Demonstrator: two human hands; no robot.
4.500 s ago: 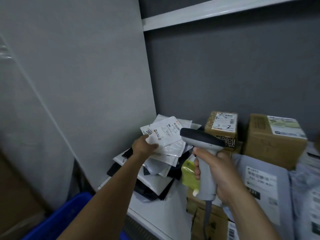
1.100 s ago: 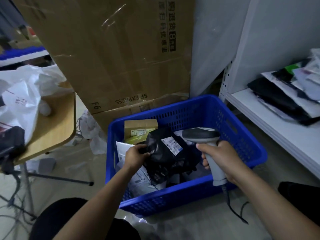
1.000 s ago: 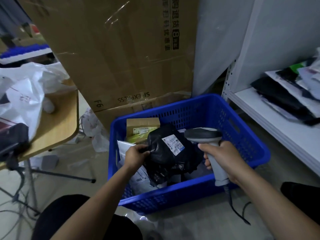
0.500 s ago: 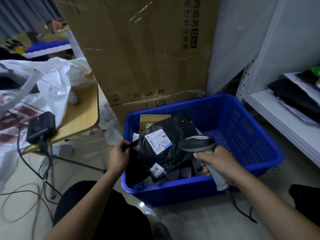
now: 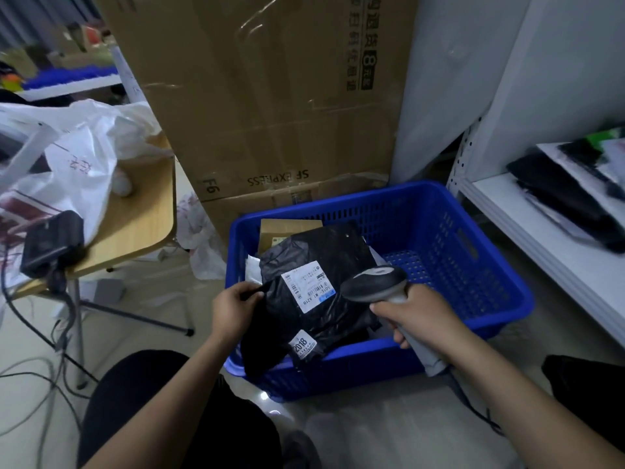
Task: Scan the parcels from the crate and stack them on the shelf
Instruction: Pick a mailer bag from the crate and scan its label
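Scanning step: my left hand (image 5: 233,309) pinches the black parcel (image 5: 324,248) at its nine-o'clock edge above the crate (image 5: 439,225). My right hand (image 5: 417,316) is clamped round the scanner (image 5: 373,282) at three o'clock — next I'd aim at the label (image 5: 309,286).

Black labelled parcel (image 5: 321,289) above blue crate (image 5: 473,252)

Forearms extend from 7 and 5 o'clock. Left hand (image 5: 233,309) pinches the black parcel (image 5: 324,252) at its 9 o'clock edge; right hand (image 5: 421,316) grips the scanner (image 5: 372,282) handle.
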